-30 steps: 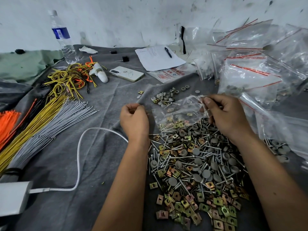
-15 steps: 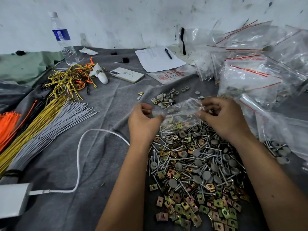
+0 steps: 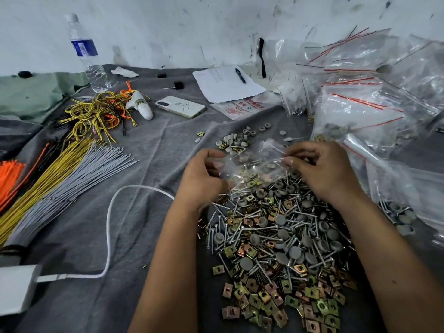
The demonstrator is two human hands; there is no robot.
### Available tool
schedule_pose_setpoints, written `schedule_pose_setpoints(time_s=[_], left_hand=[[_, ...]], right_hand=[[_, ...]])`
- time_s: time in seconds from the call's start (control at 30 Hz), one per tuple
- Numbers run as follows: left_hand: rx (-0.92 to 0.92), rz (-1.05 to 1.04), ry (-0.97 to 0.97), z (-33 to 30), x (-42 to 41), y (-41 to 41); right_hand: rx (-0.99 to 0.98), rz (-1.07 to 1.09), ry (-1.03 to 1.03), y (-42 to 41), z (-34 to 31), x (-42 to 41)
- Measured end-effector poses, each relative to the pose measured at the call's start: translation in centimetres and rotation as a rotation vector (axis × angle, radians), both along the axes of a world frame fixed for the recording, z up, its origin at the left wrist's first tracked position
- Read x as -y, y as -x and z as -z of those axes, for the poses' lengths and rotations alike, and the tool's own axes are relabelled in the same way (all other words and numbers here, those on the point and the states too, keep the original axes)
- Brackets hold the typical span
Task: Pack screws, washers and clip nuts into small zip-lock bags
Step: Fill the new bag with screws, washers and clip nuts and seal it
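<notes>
1. A small clear zip-lock bag (image 3: pixel 249 164) is being held up between both hands just above the far end of the hardware pile; clip nuts and screws are showing through its plastic.
2. The left hand (image 3: pixel 201 179) is pinching the bag's left edge, fingers curled round the plastic.
3. The right hand (image 3: pixel 322 171) is pinching the bag's upper right edge between thumb and fingertips, so both grips are closed on the bag.
4. Below the hands, a heap of silver screws (image 3: pixel 242 230), grey round washers (image 3: pixel 280 219) and brass-coloured square clip nuts (image 3: pixel 264 296) is lying on the grey cloth (image 3: pixel 149 227) covering the surface, reaching toward the near edge.
5. A smaller cluster of grey washers (image 3: pixel 236 141) is sitting just beyond the bag.
6. Along the right edge, filled zip-lock bags (image 3: pixel 365 109) with red seal strips are lying piled up.
7. Toward the far edge, a white phone (image 3: pixel 180 106) is lying face down beside a sheet of paper (image 3: pixel 225 85) with a pen (image 3: pixel 240 75) on it.
8. At the far left, a water bottle (image 3: pixel 87 56) is standing upright, with tangled yellow wire ties (image 3: pixel 96 114) in front of it.
9. Bundles of grey (image 3: pixel 69 186), yellow (image 3: pixel 45 181) and orange cable ties (image 3: pixel 8 174) are lying along the left edge.
10. A white cable (image 3: pixel 109 224) is curving from a white box (image 3: pixel 15 289) at the near left corner toward the left forearm.
</notes>
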State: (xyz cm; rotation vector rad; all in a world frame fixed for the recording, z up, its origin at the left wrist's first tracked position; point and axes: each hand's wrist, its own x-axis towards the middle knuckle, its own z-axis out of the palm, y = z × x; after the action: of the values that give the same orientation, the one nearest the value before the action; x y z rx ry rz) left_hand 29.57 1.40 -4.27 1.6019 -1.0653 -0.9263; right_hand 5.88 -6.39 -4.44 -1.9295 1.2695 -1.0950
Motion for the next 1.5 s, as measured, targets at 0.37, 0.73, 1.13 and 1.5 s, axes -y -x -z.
schedule_pose_setpoints(time_s=[0.37,0.73,1.13,1.5], left_hand=[[-0.286,-0.492,0.177,0.5,1.2,0.0],[-0.557,-0.470,0.317,-0.8,0.6,0.3],[-0.576,-0.159,0.215,-0.5,0.5,0.5],[-0.265,-0.038,0.152,-1.0,0.1,2.2]], right_hand=[[0.091,-0.067,0.011,0.2,0.2,0.3],[0.111,-0.296,0.007,0.4,-0.5,-0.1],[0.080,-0.351,0.014,-0.7,-0.7,-1.1],[0.037,-0.309,0.191,-3.0,-1.1,-3.2]])
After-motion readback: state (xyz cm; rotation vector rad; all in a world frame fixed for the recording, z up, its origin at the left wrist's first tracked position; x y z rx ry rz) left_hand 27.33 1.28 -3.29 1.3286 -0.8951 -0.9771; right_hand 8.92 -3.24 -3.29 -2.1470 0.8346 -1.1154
